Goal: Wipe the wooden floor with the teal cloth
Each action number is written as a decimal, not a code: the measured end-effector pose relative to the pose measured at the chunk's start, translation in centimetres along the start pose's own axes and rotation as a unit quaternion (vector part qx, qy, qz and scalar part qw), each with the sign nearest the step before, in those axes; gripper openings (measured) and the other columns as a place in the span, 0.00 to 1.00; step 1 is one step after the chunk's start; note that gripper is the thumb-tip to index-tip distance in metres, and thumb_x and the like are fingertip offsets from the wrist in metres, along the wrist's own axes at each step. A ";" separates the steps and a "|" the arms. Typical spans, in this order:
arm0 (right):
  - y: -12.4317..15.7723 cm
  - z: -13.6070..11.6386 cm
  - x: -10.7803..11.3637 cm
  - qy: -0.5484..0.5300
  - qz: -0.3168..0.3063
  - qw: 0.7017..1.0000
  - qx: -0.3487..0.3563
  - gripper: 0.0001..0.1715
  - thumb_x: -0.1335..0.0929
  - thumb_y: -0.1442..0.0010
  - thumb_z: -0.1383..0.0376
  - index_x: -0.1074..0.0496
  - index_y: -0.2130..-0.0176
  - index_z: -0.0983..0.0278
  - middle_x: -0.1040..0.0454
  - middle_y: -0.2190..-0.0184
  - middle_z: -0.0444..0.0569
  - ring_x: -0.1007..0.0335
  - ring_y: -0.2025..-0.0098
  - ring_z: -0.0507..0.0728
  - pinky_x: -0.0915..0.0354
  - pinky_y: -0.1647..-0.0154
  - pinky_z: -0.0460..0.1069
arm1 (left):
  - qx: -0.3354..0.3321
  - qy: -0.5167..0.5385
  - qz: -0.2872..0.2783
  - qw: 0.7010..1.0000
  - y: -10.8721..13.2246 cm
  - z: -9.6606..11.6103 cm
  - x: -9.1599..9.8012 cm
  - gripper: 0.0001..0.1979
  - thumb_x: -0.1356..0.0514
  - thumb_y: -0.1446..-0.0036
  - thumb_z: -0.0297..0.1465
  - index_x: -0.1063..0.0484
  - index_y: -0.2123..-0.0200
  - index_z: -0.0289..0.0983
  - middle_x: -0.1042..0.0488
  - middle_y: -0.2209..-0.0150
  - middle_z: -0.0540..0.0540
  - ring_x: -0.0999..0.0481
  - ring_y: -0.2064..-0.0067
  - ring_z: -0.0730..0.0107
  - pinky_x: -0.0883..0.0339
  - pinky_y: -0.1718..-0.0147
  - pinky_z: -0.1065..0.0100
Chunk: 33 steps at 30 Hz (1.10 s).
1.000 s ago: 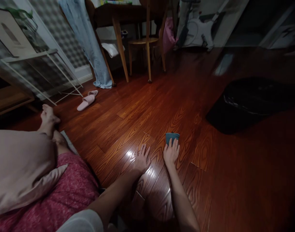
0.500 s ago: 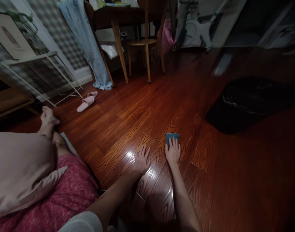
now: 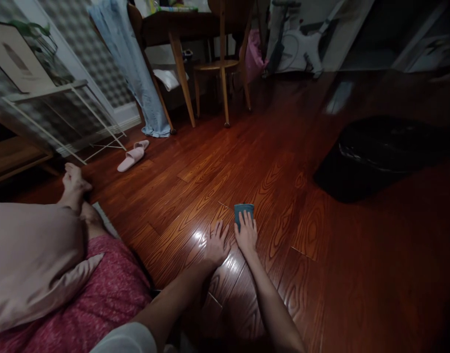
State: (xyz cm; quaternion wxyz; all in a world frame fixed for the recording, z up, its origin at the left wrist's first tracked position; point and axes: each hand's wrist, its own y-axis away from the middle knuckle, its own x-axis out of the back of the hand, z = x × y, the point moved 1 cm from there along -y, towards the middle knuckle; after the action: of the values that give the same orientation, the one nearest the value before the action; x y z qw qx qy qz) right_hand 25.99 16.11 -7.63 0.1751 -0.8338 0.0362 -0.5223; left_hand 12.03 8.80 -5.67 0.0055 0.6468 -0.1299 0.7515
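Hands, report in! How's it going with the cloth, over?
Right hand palm-down on cloth. Cloth on floor. Left hand palm-down alongside. Bin off right, seemingly out of the way.

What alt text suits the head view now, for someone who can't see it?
A person's right hand rests on a small teal cloth on a shiny reddish wood floor, with the left hand spread flat nearby. Pink slippers lie ahead to the left, and a black bin stands to the right.

left hand (image 3: 216, 243) palm down, fingers spread; right hand (image 3: 246, 234) just beside, palm down, fingers extended; left forearm (image 3: 178, 296), right forearm (image 3: 271, 296) bare, angled inward.
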 end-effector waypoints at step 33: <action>0.5 -1.6 -0.2 -0.006 0.000 1.000 -0.030 0.33 0.45 0.32 0.59 0.42 0.33 0.68 0.46 0.30 0.60 0.60 0.28 0.62 0.54 0.31 0.61 | -0.004 -0.007 0.005 1.000 0.1 0.1 0.1 0.32 0.47 0.35 0.35 0.47 0.30 0.37 0.51 0.28 0.37 0.55 0.28 0.54 0.62 0.32 0.44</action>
State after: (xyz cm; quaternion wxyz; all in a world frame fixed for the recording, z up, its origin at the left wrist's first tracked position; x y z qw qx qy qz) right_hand 24.52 15.29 -7.36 0.1499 -0.8416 0.0508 -0.5164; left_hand 12.07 8.68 -5.63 0.0034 0.6513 -0.1364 0.7465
